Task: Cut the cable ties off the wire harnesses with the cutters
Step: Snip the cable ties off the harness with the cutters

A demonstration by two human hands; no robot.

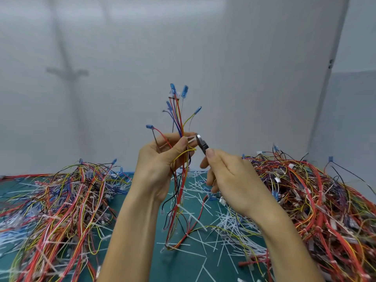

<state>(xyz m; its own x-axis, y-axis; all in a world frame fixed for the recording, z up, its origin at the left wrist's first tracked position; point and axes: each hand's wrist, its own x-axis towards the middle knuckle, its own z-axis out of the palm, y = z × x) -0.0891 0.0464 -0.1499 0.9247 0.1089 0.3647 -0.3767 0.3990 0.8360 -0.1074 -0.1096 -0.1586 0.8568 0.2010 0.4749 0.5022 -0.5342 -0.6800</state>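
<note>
The left hand (158,165) curls its fingers round a multicoloured wire harness with blue terminals (179,119), held upright above the middle of the green mat (183,265). The right hand (232,176) wraps its fingers round small grey steel cutters (202,143), whose tips are just beside the harness's white plastic cable tie (190,137).

Soft, cool, even light fills the room; a pale band of glare washes the wall (244,58) along the top of the frame. A blurred grey cross-shaped shadow (68,72) sits upper left. The raised wire harness (179,119) at centre is sharpest, the cutters (202,144) showing a dull sheen. Toward the lower corners the harness heaps (61,200) smear, and the wall corner (327,78) at right leans inward.
</note>
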